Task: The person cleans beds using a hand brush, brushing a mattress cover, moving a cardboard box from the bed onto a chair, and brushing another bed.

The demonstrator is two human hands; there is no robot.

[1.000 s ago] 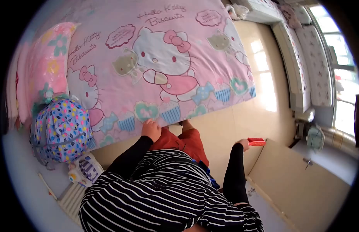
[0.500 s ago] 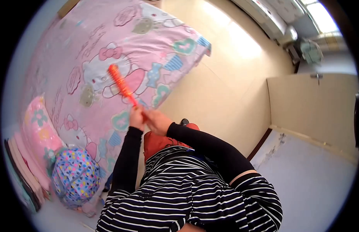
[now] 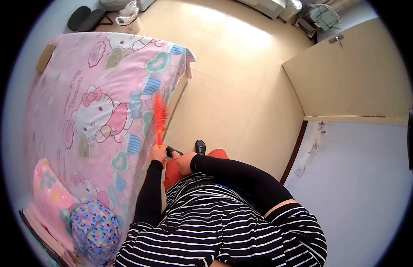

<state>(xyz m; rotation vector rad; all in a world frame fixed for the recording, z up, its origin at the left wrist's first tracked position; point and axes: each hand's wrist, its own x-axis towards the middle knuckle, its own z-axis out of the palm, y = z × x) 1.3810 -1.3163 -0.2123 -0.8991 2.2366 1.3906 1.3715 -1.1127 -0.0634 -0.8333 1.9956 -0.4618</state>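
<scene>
My left hand (image 3: 159, 153) is closed around the handle of a red brush (image 3: 160, 111). The brush points away from me beside the edge of the bed; motion blurs its bristled head. Just to the right of it, my right hand (image 3: 185, 163) is in front of my waist, apart from the brush. Its thumb stands out from the loosely bent fingers, and nothing shows in them. To the left is the bed (image 3: 73, 107), covered by a pink cartoon-cat sheet.
At the bed's near end lie a pink pillow (image 3: 50, 184), a blue patterned bundle (image 3: 96, 227) and folded cloths (image 3: 48, 236). A black chair (image 3: 86, 19) and a bin (image 3: 129, 26) stand beyond the bed. A door (image 3: 340, 80) is on the right; tiled floor (image 3: 228, 93) lies between.
The view has turned, so the bed sits lower and farther left. The brush has swung from over the sheet to the bed's edge. My right hand has come away from my left.
</scene>
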